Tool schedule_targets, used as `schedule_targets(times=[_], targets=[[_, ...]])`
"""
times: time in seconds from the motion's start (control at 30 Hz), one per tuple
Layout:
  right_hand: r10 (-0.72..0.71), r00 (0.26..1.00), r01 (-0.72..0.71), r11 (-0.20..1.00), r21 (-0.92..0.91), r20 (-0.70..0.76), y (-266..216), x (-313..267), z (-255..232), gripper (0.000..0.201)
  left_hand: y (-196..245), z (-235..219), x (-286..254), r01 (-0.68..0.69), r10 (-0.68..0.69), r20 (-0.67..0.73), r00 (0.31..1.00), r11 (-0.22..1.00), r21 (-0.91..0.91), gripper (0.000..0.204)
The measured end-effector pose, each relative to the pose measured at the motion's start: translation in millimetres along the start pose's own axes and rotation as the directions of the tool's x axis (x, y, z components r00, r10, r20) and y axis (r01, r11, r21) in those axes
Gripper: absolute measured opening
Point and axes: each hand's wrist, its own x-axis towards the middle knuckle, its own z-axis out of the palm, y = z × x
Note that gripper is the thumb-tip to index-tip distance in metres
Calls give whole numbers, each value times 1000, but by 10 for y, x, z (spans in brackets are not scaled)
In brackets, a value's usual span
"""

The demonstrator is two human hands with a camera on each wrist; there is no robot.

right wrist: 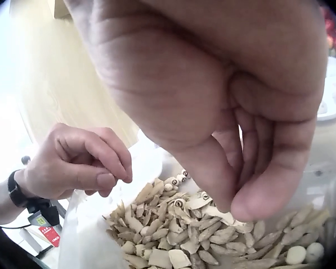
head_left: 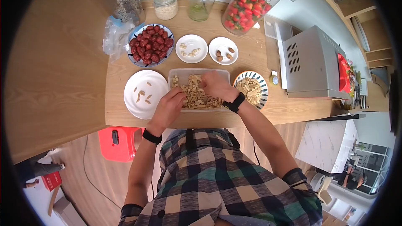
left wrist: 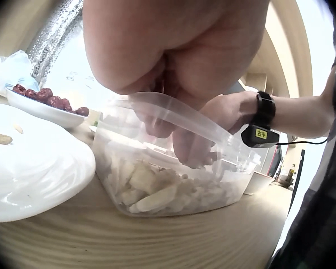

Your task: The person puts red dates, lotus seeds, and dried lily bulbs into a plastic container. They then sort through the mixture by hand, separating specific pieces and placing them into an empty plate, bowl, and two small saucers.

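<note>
A clear plastic box point(head_left: 182, 72) of mixed dried pieces point(head_left: 197, 100) stands on a wooden counter point(head_left: 253, 60). Both hands reach over the box, probably to share the one heap. The left hand point(head_left: 168, 105), at its left end, has curled fingers, thumb close to forefinger; the right hand point(head_left: 217, 86), over its middle, bends thumb and fingers down together. Whether either pinches a piece cannot be told. Five dishes surround the box, likely keeping kinds apart within reach. Left of it, a large plate point(head_left: 157, 90) holds about six slivers. Beyond it, one small plate point(head_left: 192, 42) holds about eight pale rounds; a second small plate point(head_left: 224, 44), four brown nuts point(head_left: 231, 50). The date dish point(head_left: 166, 56), beyond its left end, and striped bowl point(head_left: 264, 90), right of it, hold too many to count.
</note>
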Motion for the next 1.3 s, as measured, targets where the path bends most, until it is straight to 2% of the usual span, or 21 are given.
schedule_targets(times=[0.03,0.1,0.23,0.33,0.4,0.43,0.5,0.53,0.6,0.63,0.7,0.83,0.9,1.0,1.03,1.1,1.13,1.2,1.27,1.3], targets=[[-1,1000,1,1000,3,-1,4,-35,-7,12,4,2,-6,38,-38,8,999,999,-6,14],[-50,984,59,997,46,-172,8,-89,-1,11,3,1,-18,79,-79,18,997,997,-5,11],[-58,986,67,996,51,-157,107,-93,26,12,6,16,-16,60,-60,-3,998,998,-4,15],[-110,961,136,987,89,-253,113,-167,13,13,4,22,-8,48,-48,4,999,999,4,19],[-39,957,125,949,288,-288,-39,-335,-170,12,19,10,-11,53,-53,14,998,999,13,19],[-36,956,124,949,289,-290,-73,-441,-246,12,32,3,-10,53,-53,16,998,998,24,19],[217,939,14,750,662,-266,-51,-689,-384,13,31,17,-7,49,-50,19,999,998,29,18],[222,938,9,751,660,-266,18,-802,-432,13,19,26,-13,62,-62,16,998,998,29,18],[391,867,-55,691,721,-308,204,-1028,-530,14,12,36,-21,72,-73,16,997,997,24,17],[397,864,-58,691,720,-311,335,-1115,-539,14,24,33,-12,106,-106,12,994,994,8,16],[523,781,-114,656,746,-340,628,-1252,-491,16,49,38,4,133,-133,14,991,991,-18,14],[561,752,-160,665,730,-346,904,-1397,-446,16,75,47,29,157,-157,-12,988,988,-6,10],[472,684,-266,871,412,-556,1011,-1402,-390,16,73,55,39,160,-160,-25,987,987,-3,8],[466,664,-239,873,424,-585,987,-1408,-419,19,61,46,27,139,-138,-31,990,990,16,8],[467,666,-236,872,429,-582,904,-1400,-450,19,68,43,27,162,-162,-16,987,987,4,9],[428,779,-186,855,484,-457,647,-1347,-500,20,82,42,34,183,-183,4,983,983,-3,10],[431,778,-184,853,489,-458,552,-1305,-458,20,89,44,39,183,-183,10,983,983,5,10],[213,889,-51,926,374,-406,369,-1216,-355,17,87,34,53,180,-180,20,983,984,16,10],[191,910,-66,943,327,-369,333,-1106,-176,13,81,5,64,167,-172,131,976,985,55,11],[169,930,-78,959,273,-328,331,-1063,-100,10,82,-15,79,168,-175,134,975,984,61,11]])
